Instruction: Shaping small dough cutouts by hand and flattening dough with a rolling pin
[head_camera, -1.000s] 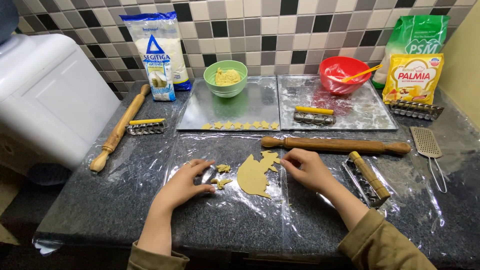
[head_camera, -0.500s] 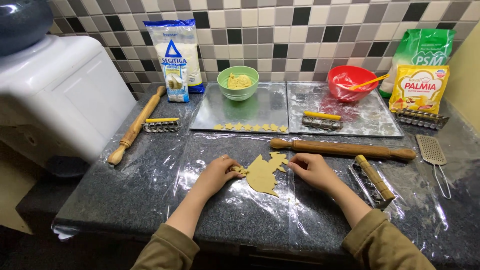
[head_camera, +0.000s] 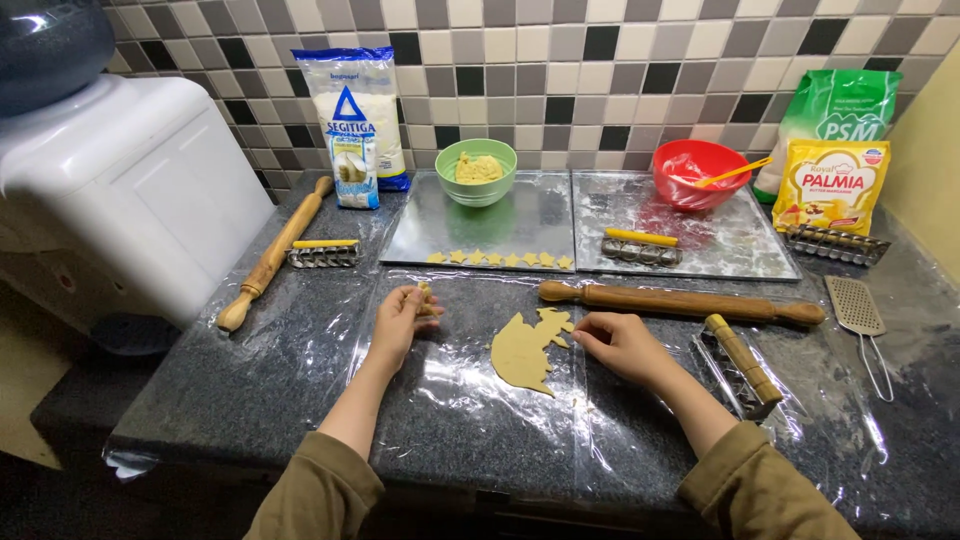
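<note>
My left hand (head_camera: 402, 315) is raised off the plastic-covered counter, pinching a small cut piece of dough (head_camera: 426, 296) between its fingertips. A flat, ragged sheet of rolled dough (head_camera: 525, 350) lies on the plastic film between my hands. My right hand (head_camera: 618, 342) rests on the film at the sheet's right edge, fingertips touching the dough. A row of several star-shaped dough pieces (head_camera: 500, 259) lines the near edge of the left metal tray (head_camera: 450, 220), just beyond my left hand.
A long rolling pin (head_camera: 690, 301) lies behind the dough; a second (head_camera: 275, 252) is far left. Cutters (head_camera: 322, 254) (head_camera: 742, 362) (head_camera: 640, 246), green bowl (head_camera: 481, 170), red bowl (head_camera: 697, 172), right tray (head_camera: 730, 240), grater (head_camera: 858, 310), packages and a white water dispenser (head_camera: 110, 190) surround.
My left hand lifted from beside the dough sheet and moved away toward the tray, carrying a small cut piece. My right hand stayed at the sheet's right edge.
</note>
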